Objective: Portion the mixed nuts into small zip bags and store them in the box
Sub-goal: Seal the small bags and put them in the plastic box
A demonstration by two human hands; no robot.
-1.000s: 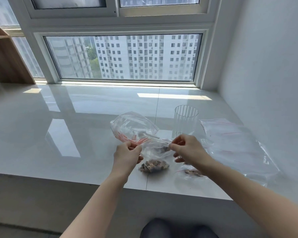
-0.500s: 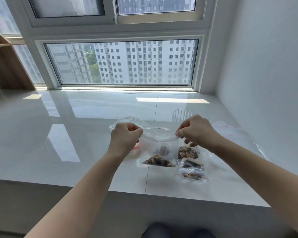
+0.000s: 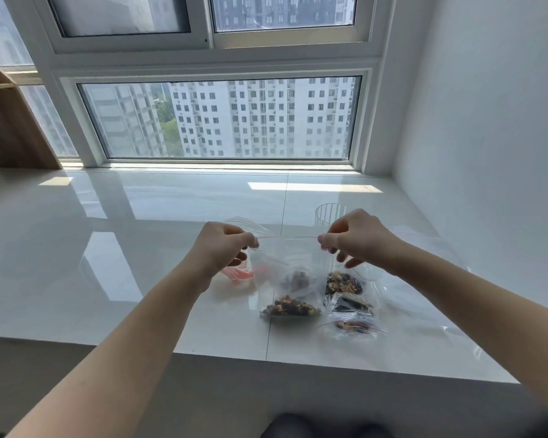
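Observation:
A small clear zip bag (image 3: 293,279) hangs upright above the white sill, with mixed nuts (image 3: 290,308) settled at its bottom. My left hand (image 3: 223,248) pinches the left end of its red zip strip and my right hand (image 3: 356,237) pinches the right end, so the strip is stretched taut between them. Filled small bags of nuts (image 3: 345,295) lie on the sill just right of the hanging bag. No box shows in the head view.
A clear ribbed cup (image 3: 328,211) stands behind my right hand. A larger clear bag with something pink inside (image 3: 239,273) lies behind my left hand. Empty zip bags (image 3: 424,263) are spread at the right near the white wall. The sill's front edge (image 3: 298,358) runs close below the bags.
Both hands have lifted the bag off the sill until it hangs upright, and they have drawn apart along the zip strip. The view has tilted upward.

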